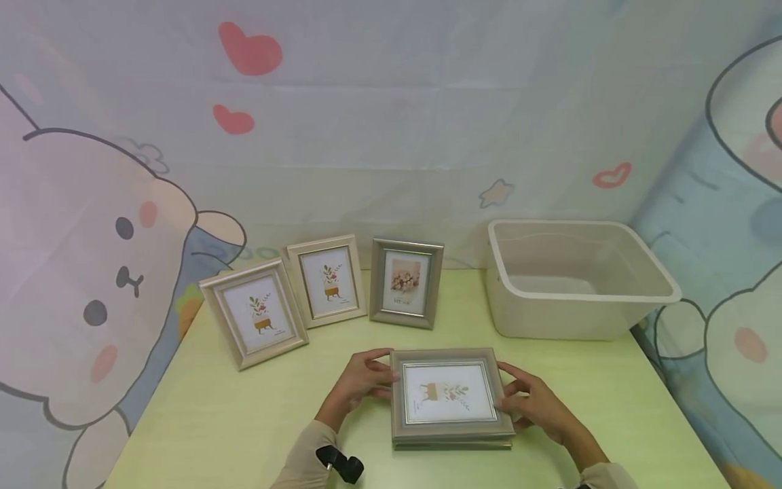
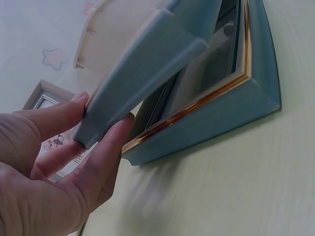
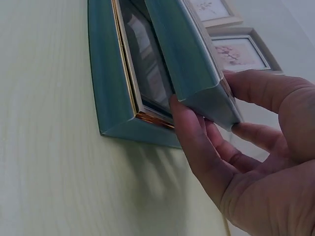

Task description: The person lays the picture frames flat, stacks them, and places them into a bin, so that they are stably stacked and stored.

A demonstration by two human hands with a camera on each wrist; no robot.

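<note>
One surface (image 1: 244, 421) carries all items. A cream plastic bin (image 1: 550, 319) stands at its far right corner. Upper silver-gold picture frame (image 1: 452, 392): above the surface, right of centre toward the near edge, picture side up. Lower picture frame (image 2: 211, 118): flat on the surface directly beneath it; the wrist views show a gap between the two at both held ends. Three picture frames, two cream (image 1: 259, 316) (image 1: 330, 285) and one silver-gold (image 1: 405, 284), stand from the left edge to the far edge's middle.

Left hand (image 1: 364, 375) and right hand (image 1: 537, 406): fingers pinching opposite short ends of the upper frame, thumbs on top.

Handling assessment: both ends should be moved at equal height, since uneven lift may scrape the lower frame. Thumbs belong on the border, off the pane. Lower fingers sit close to the lower frame's edge and could be nipped.
</note>
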